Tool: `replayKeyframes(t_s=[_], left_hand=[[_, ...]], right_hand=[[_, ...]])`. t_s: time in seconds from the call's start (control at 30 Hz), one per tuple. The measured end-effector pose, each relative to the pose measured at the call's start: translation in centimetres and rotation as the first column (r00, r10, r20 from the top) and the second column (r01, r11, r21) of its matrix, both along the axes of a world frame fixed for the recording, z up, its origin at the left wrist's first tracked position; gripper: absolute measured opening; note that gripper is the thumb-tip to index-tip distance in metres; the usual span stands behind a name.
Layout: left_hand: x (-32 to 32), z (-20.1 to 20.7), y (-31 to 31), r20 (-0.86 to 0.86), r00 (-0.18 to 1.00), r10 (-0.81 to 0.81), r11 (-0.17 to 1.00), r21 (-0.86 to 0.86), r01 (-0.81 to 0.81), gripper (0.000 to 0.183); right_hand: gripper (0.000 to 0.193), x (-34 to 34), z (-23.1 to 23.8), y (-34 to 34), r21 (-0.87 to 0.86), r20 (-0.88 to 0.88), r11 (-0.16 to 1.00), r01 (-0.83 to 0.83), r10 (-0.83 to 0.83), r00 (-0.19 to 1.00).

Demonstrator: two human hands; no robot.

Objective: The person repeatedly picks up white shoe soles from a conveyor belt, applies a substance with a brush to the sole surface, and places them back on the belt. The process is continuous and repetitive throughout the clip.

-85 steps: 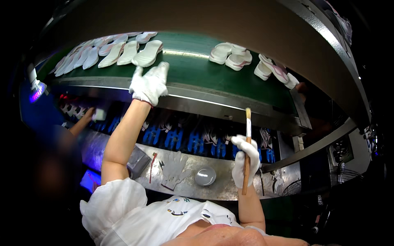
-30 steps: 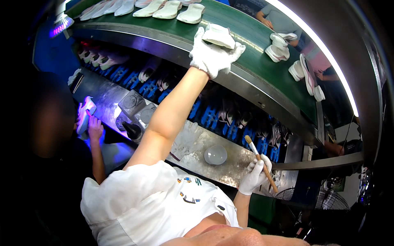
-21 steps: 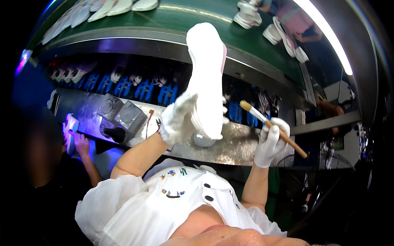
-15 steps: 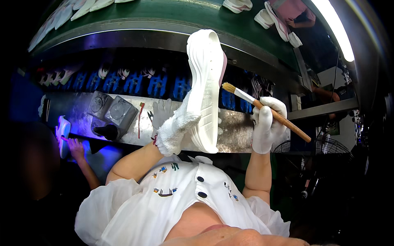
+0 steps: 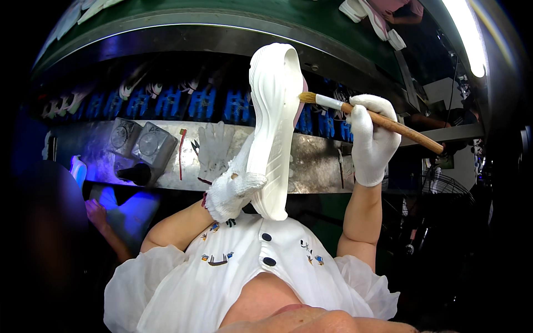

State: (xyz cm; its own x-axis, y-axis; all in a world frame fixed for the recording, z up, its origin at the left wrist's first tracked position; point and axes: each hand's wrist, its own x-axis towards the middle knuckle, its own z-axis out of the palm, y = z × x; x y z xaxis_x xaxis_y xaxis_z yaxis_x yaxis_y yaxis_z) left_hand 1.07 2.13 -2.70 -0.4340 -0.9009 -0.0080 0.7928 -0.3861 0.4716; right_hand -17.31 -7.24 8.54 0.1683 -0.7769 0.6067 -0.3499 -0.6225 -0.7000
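Note:
My left hand (image 5: pixel 236 186), in a white knit glove, grips the lower part of a long white shoe sole (image 5: pixel 272 133). The sole stands nearly upright in front of my chest, with a strip of pink showing behind its right edge. White-gloved, my right hand (image 5: pixel 373 136) is closed round the wooden handle of a paintbrush (image 5: pixel 408 132). Its yellowish bristles are at the sole's right edge by the pink strip; whether they touch it I cannot tell. A loose grey-white glove (image 5: pixel 215 149) lies on the metal bench just behind my left hand.
On the metal bench (image 5: pixel 316 166) stand two square grey containers (image 5: pixel 152 144) and a black-topped bottle (image 5: pixel 136 173), near a red-handled brush (image 5: pixel 182 152). Blue racks (image 5: pixel 202 105) line up behind. Further back, a green conveyor (image 5: pixel 222 16) carries white shoe parts. A co-worker's hand (image 5: pixel 96 213) is at left.
The brush has come to the sole's right edge as my right hand moved slightly right and up. My left hand and the sole came slightly left. The co-worker's hand has left the shoe part.

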Motion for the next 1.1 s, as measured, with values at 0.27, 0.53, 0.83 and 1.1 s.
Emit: replayKeyframes(t_s=[0.27, 0.53, 0.83, 1.1], left_hand=[[-0.2, 0.5, 0.7, -0.066, 0.996, -0.057, 0.998, 0.036, 0.059, 0.095], [-0.4, 1.1, 0.7, -0.043, 0.999, -0.019, 0.997, 0.075, 0.022, 0.089], [1.3, 0.1, -2.0, -0.443, 0.888, -0.123, 0.991, -0.007, 0.133, 0.090], [4.5, 1.3, -4.2, -0.660, 0.703, -0.266, 0.964, -0.164, 0.211, 0.088]], right_hand=[[0.006, -0.4, 0.5, -2.6, -0.122, -0.089, 0.992, 0.029, -0.040, 0.995], [0.006, 0.2, 0.2, -0.4, -0.096, -0.016, 0.992, -0.088, 0.087, 0.996], [0.010, -1.3, -1.7, 2.1, -0.186, 0.201, 0.965, -0.186, 0.223, 0.954], [0.018, -2.2, -3.7, 2.7, 0.049, 0.594, 0.999, -0.020, -0.013, 0.804]])
